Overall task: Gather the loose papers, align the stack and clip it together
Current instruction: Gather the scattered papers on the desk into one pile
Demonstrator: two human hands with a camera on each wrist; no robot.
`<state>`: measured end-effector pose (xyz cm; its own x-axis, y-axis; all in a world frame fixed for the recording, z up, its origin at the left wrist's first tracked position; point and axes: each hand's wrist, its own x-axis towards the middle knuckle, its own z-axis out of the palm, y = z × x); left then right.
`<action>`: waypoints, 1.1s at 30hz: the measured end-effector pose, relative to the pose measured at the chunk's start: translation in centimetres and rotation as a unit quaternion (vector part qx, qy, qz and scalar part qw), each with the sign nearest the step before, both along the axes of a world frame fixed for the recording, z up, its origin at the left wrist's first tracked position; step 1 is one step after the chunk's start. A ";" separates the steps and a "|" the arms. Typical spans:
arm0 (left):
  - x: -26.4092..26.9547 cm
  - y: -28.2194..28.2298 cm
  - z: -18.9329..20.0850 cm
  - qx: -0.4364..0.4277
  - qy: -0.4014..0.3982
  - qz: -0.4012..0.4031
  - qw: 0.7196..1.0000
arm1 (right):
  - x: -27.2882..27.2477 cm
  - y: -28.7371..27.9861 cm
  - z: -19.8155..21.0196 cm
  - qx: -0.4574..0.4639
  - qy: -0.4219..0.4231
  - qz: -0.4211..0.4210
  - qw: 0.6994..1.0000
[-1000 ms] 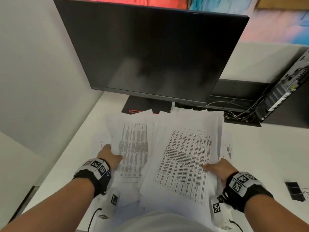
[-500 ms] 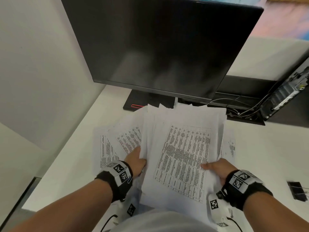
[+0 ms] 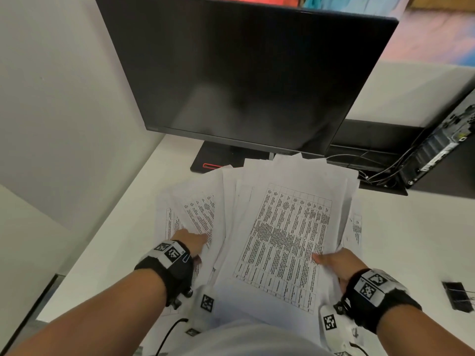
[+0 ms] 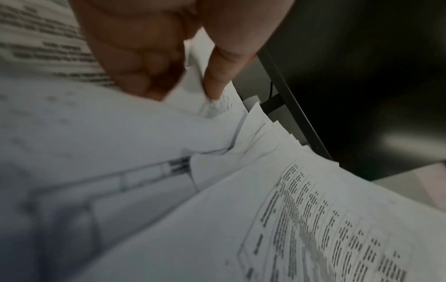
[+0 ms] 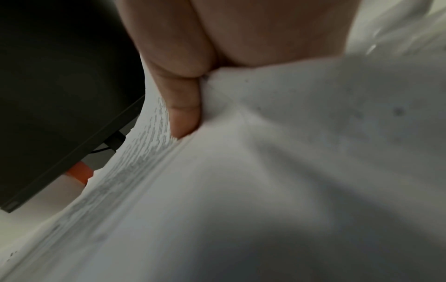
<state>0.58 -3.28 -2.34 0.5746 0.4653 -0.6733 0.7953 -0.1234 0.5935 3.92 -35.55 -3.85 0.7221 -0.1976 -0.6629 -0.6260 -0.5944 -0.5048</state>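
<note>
**Mostly paper, and half of it out of sight**

Much of the loose papers [image 3: 282,242] is hidden by their own overlap: only the top sheet, printed with a ruled table of dense text, shows whole, and the print is too blurred to read. The near edge of the pile runs under the person's shirt at the bottom of the head view. Both wrist views are soft and crowded with paper.

The sheets are white and fanned unevenly on the white desk [image 3: 401,242] just in front of the monitor [image 3: 244,73], their far corners staggered and touching the monitor's base. A few lie splayed to the left, one peeks out on the right.

The left hand [image 3: 191,241] pinches the left-hand sheets, thumb [image 4: 222,76] on one side and curled fingers [image 4: 135,63] on the other. The right hand [image 3: 339,263] grips the main pile's right edge, its thumb [image 5: 183,106] pressed on top; its other fingers are under the paper, unseen.

A black binder clip [image 3: 458,296] lies on the desk well to the right, apart from the papers.
</note>
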 end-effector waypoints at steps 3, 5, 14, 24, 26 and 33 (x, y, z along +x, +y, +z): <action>0.3 1.2 1.3 0.125 0.026 -0.155 0.980 | 0.2 -0.5 0.4 -0.010 0.002 -0.015 1.000; 0.5 3.0 2.5 0.192 0.063 -0.222 0.954 | 0.2 -1.0 0.8 -0.029 -0.009 -0.003 1.000; -1.7 4.3 1.1 0.297 0.106 -0.115 0.942 | -0.2 -0.9 1.0 -0.043 -0.002 -0.013 0.999; -1.3 3.2 2.7 0.262 0.140 -0.211 0.931 | -0.6 -1.5 0.7 -0.027 0.004 -0.020 0.999; -1.9 2.5 2.5 0.324 0.167 -0.238 0.900 | -0.6 -1.5 0.6 -0.027 0.005 -0.023 0.999; -2.2 0.0 1.2 0.223 0.023 -0.142 0.964 | -0.9 -1.2 0.7 -0.019 0.000 -0.040 0.999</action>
